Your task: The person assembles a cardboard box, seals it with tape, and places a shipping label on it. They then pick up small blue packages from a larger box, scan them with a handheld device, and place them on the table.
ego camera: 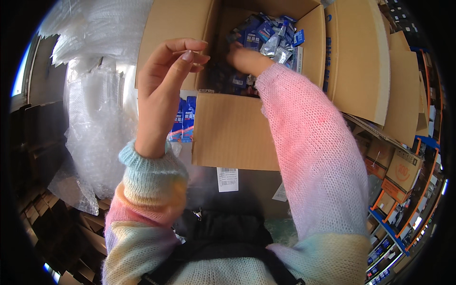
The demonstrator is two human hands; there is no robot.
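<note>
An open cardboard box [235, 130] stands before me, its near flap folded down. Inside lies a heap of small blue packets and boxes [252, 39], with some silver foil sachets [270, 45] among them. My right hand [245, 58] reaches into the box at the heap's left side; its fingertips are in shadow and blurred, so any hold is hidden. My left hand [171, 64] is raised over the box's left flap, fingers curved and apart, with nothing between them. Below it, blue pouches with red bands [182, 119] lie on the surface beside the near flap.
Bubble wrap [103, 131] hangs and piles up on the left. Flattened cardboard sheets [404, 96] stand at the right, near shelving with orange and blue beams [388, 226] and closed cartons [402, 171]. A printed paper slip [228, 180] sticks out below the near flap.
</note>
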